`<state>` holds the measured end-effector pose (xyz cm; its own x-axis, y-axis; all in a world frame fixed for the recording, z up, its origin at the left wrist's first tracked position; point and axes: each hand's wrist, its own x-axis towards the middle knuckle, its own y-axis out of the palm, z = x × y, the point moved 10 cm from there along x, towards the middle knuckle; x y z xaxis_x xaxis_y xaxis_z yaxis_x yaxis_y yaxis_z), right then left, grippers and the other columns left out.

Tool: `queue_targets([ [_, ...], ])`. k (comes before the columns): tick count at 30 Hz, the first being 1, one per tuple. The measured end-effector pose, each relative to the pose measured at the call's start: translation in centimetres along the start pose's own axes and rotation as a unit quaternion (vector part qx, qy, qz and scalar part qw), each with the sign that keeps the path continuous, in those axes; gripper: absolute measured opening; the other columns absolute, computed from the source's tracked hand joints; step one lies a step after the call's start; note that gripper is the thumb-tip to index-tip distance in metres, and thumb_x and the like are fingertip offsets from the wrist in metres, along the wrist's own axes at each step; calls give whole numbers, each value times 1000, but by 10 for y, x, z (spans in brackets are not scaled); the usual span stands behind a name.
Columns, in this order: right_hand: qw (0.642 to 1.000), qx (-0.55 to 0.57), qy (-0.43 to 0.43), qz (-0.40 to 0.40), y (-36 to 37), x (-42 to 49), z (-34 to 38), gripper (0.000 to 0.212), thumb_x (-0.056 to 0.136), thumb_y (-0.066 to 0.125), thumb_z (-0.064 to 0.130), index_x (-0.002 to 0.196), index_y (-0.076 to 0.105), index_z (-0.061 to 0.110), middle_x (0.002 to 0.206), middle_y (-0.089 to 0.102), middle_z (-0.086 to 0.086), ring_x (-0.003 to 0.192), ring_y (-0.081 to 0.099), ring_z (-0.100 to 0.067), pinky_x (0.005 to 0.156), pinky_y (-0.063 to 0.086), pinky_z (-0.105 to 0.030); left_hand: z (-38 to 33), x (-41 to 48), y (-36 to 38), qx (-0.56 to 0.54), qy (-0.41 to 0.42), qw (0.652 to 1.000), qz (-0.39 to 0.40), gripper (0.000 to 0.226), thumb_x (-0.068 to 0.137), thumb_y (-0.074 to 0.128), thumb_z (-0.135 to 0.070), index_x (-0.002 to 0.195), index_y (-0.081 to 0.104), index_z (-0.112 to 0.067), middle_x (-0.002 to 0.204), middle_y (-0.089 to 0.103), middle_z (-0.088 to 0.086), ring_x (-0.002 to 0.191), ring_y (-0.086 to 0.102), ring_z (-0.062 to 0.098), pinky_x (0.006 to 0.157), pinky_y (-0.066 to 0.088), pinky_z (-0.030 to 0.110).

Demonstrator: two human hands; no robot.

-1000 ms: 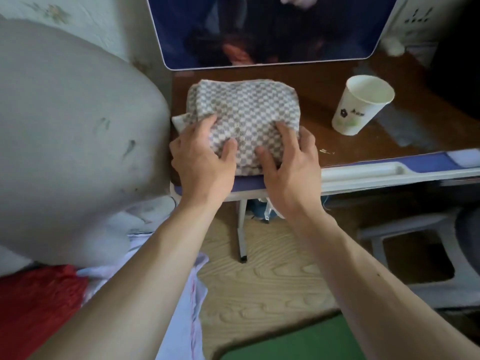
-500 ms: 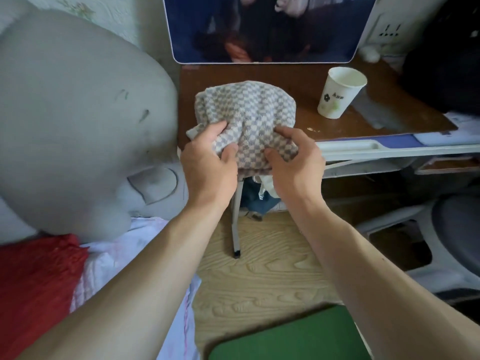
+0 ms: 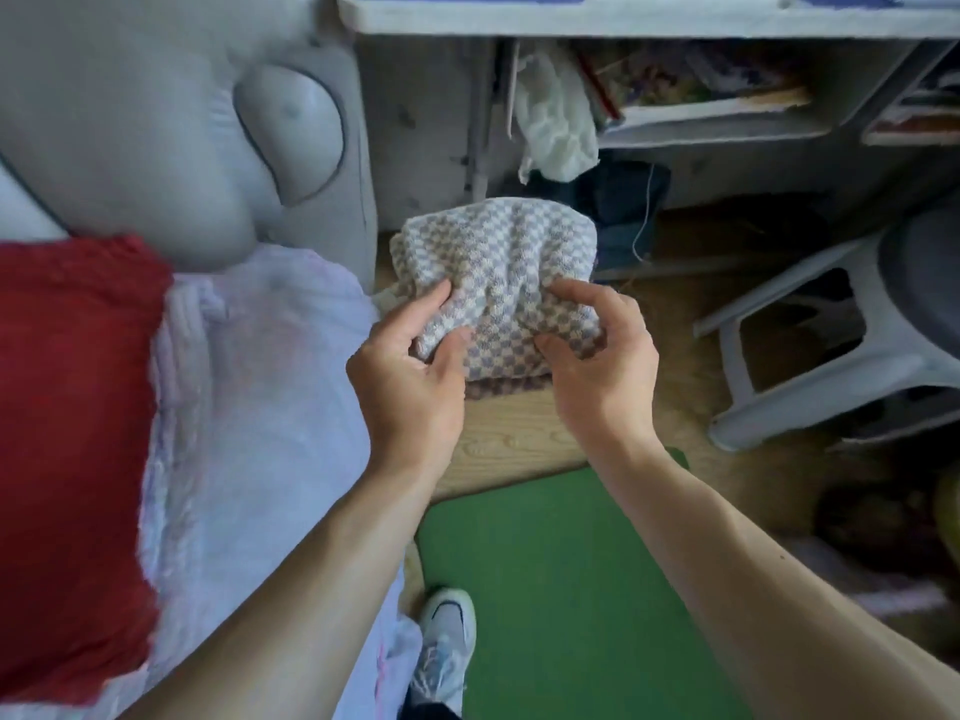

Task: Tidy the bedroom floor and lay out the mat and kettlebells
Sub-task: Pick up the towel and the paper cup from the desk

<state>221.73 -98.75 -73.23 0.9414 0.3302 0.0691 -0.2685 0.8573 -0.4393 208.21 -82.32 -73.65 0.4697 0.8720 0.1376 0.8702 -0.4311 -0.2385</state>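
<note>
A folded checkered towel [image 3: 498, 252], grey-purple and white, hangs in the air in front of the desk, above the wooden floor. My left hand [image 3: 410, 376] pinches its near left edge between thumb and fingers. My right hand [image 3: 597, 366] grips its near right edge the same way. A green mat [image 3: 561, 574] lies flat on the floor below my arms, its far end near the towel. No kettlebells are in view.
A bed with a pale lilac blanket [image 3: 260, 407], a red pillow [image 3: 67, 449] and a big grey plush [image 3: 156, 122] fills the left. The desk edge [image 3: 623, 13] and cluttered shelves run along the top. A grey plastic stool [image 3: 831, 356] stands right. My shoe [image 3: 447, 646] rests beside the mat.
Both hands bunched the towel's near edge and lifted it off the desk, bringing it toward me and down. My view tilted down to the floor and mat.
</note>
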Motion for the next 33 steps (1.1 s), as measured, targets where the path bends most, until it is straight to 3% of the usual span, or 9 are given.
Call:
queue_targets([
  [4,998,-25,43,28,35,-13,-69,45,81,70,0,110,67,33,111,59,13,103,58,-3,98,48,-29,75,-21,16,27,-52,998,7,37,83,74,-3,118,73,-15,114,73,-7,97,69,6,91,54,25],
  [8,995,-40,81,46,75,-7,-134,43,81,69,1,110,68,33,110,60,9,99,56,-5,92,46,-24,148,-18,34,55,-86,995,11,38,82,74,-7,118,73,-20,114,74,-6,96,69,8,95,54,35],
  [12,994,-21,96,54,117,2,-199,44,80,69,1,112,68,31,109,60,11,103,59,-9,97,50,-33,223,-13,52,95,-83,992,10,39,82,73,-12,119,72,-25,107,76,5,89,66,39,84,56,51],
  [16,993,-5,110,48,159,-1,-274,45,79,68,0,113,68,28,114,61,10,110,60,-11,99,51,-43,296,-19,70,92,-96,991,1,38,80,72,-10,117,72,-21,113,71,-10,106,67,13,99,51,36],
  [22,990,5,123,64,214,-14,-373,45,80,62,-3,116,66,24,120,61,5,114,58,-11,103,49,-42,399,-32,92,117,-132,984,14,38,80,75,-8,117,73,-16,115,72,-6,110,65,4,102,46,20],
  [25,986,-19,148,78,221,-17,-409,47,79,62,-4,118,66,22,122,61,-3,111,60,-21,100,50,-44,442,-53,106,144,-180,970,80,39,83,73,-10,122,69,-15,113,71,-5,96,62,-6,92,45,8],
  [27,982,-24,170,77,212,-21,-420,47,81,61,-2,122,64,20,126,61,-6,116,58,-21,103,48,-38,458,-69,109,161,-236,951,119,40,85,72,-12,125,66,-14,103,70,0,81,64,5,77,49,11],
  [29,979,-35,181,83,199,-25,-418,45,85,63,3,127,61,21,130,60,-3,121,53,-14,105,44,-30,464,-78,104,167,-283,936,126,40,87,71,-14,127,64,-11,99,66,-1,83,63,12,64,41,2],
  [33,979,-33,172,101,181,-24,-396,44,89,64,9,130,59,23,134,57,1,122,48,-8,99,37,-20,441,-75,97,157,-298,935,114,40,88,71,-20,127,64,-12,109,66,-3,89,61,4,69,36,-5],
])
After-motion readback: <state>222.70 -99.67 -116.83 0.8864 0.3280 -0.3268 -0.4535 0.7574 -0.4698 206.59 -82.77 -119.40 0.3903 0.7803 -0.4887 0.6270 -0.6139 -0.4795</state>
